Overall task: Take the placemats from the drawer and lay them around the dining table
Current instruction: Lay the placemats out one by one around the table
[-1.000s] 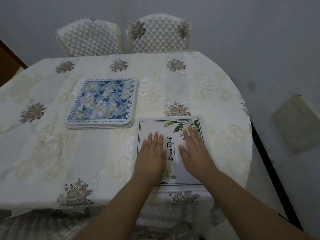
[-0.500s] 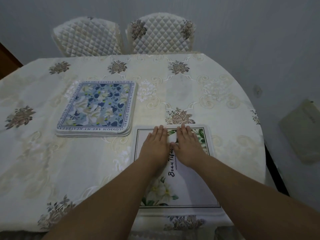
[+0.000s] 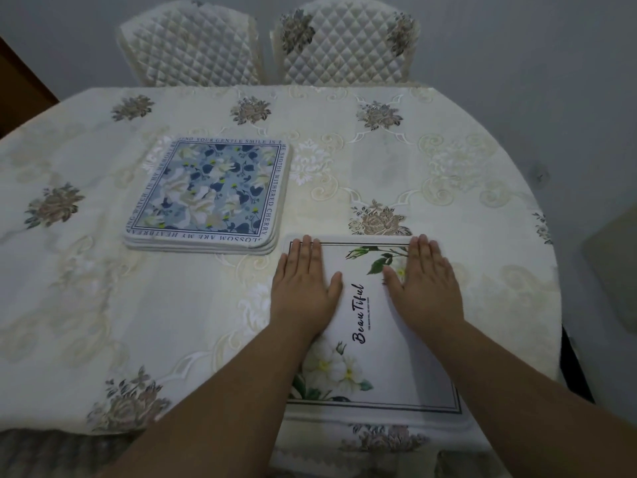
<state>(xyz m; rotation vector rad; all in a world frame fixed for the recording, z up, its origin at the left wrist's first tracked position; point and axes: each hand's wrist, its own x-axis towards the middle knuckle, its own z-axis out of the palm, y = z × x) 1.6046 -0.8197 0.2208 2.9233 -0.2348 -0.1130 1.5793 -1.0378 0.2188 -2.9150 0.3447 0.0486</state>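
Observation:
A white placemat (image 3: 375, 339) with white flowers and the word "Beautiful" lies flat at the near right edge of the dining table (image 3: 103, 305). My left hand (image 3: 303, 284) presses flat on its far left corner, fingers straight. My right hand (image 3: 425, 284) presses flat on its far right part, fingers straight too. A stack of several blue floral placemats (image 3: 212, 193) sits on the table to the far left of the white one, apart from it.
A cream floral tablecloth covers the table. Two quilted chairs (image 3: 193, 43) (image 3: 344, 39) stand at the far side against the grey wall. A beige panel (image 3: 613, 267) sits on the wall at right.
My hands slid from the middle of the white placemat up to its far edge, then spread apart to its two far corners. The camera moved closer to the table.

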